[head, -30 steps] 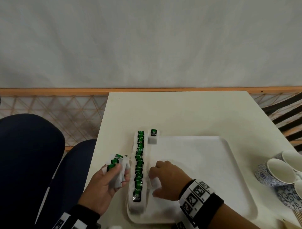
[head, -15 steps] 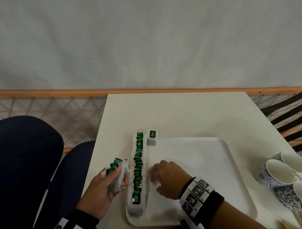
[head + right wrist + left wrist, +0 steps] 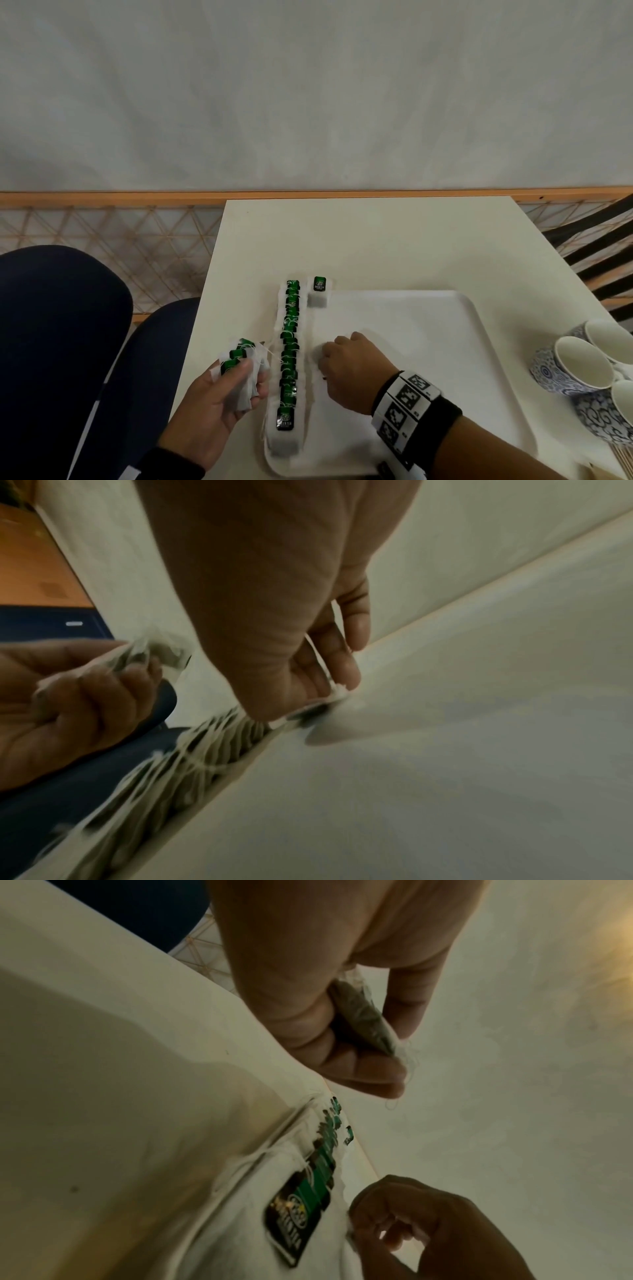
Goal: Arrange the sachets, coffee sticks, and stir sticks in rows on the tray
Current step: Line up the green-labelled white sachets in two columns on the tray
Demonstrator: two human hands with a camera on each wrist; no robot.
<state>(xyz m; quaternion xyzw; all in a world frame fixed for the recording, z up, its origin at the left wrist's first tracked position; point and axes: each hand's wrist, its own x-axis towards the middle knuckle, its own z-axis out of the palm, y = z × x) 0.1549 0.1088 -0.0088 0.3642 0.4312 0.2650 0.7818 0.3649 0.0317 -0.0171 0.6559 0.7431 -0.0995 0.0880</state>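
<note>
A white tray [image 3: 428, 342] lies on the table. Along its left edge runs a row of tea sachets [image 3: 289, 363] with green tags, also visible as the row [image 3: 308, 1202]. One more sachet [image 3: 319, 294] lies at the tray's far left corner. My left hand [image 3: 253, 371] grips a bunch of sachets [image 3: 238, 356] just left of the tray; in the left wrist view the hand [image 3: 397, 1047] squeezes them. My right hand [image 3: 323, 356] is on the tray beside the row, knuckles up. In the right wrist view my right hand [image 3: 308, 696] pinches a single sachet [image 3: 322, 721] against the tray floor.
Blue-patterned white cups [image 3: 582, 366] stand off the tray's right edge. A bundle of thin wooden sticks [image 3: 616, 467] shows at the bottom right corner. A dark blue chair [image 3: 61, 342] is left of the table [image 3: 376, 240]. A wooden rail [image 3: 102, 198] runs behind.
My right hand has edged slightly farther up the tray beside the row. My left hand still holds its bunch in about the same place.
</note>
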